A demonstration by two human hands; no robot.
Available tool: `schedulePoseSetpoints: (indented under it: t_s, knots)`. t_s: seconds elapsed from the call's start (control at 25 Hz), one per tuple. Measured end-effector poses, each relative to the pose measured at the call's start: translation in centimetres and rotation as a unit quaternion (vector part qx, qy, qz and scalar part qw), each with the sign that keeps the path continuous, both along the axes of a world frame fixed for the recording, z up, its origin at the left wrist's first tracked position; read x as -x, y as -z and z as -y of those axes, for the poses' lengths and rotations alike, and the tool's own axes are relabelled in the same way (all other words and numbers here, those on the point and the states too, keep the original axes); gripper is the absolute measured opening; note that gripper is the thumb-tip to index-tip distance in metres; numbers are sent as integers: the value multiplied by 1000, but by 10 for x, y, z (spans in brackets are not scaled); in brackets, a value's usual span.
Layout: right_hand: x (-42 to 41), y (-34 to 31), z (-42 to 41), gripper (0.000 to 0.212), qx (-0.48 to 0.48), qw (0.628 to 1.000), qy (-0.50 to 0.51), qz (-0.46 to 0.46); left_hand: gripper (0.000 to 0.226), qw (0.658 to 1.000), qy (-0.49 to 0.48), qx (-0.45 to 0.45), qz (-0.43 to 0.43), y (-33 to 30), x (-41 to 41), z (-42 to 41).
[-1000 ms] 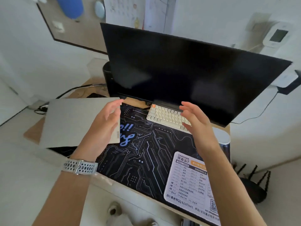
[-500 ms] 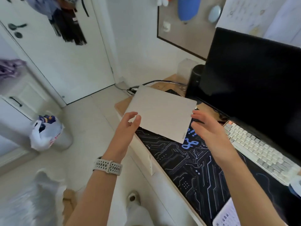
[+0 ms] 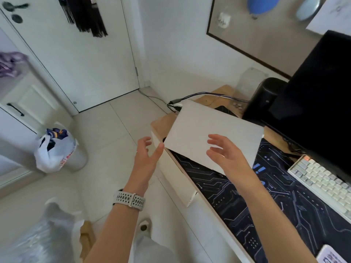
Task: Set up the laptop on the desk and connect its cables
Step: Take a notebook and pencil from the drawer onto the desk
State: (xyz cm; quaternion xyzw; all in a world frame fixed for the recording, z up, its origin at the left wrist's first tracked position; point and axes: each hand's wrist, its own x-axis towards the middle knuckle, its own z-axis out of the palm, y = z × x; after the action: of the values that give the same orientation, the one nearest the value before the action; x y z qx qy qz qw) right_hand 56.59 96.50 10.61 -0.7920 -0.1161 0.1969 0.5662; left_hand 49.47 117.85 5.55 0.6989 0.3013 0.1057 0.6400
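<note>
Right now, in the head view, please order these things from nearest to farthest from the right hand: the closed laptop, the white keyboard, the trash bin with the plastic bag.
1. Closed laptop: directly under the right hand.
2. White keyboard: to the hand's right, on the desk mat.
3. Trash bin: far left, on the floor.

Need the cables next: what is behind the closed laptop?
Behind the laptop, cable plugs poke out at its far left corner on the desk. The laptop hides where the plugs end.
</note>
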Motion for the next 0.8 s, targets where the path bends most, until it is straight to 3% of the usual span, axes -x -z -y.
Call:
schedulePoseSetpoints:
  t_s: [0.16, 0.4, 0.52, 0.68, 0.8]
  knots:
    - [-14, 19, -65, 36, 11, 997, 62, -34, 58, 994, 87, -30, -55, 31, -36, -48]
    - [-21, 60, -127, 37, 45, 990, 110, -71, 57, 943, 256, -163, -134, 71, -76, -77]
    - [-16, 86, -141, 34, 55, 982, 141, -110, 51, 905, 331, -204, -172, 104, -81, -88]
    - [-6, 123, -158, 32, 85, 969, 122, -197, 77, 835, 427, -272, -216, 139, -85, -95]
    - [-5, 150, -170, 53, 142, 954, 75, -254, 65, 780, 480, -328, -233, 152, -94, -97]
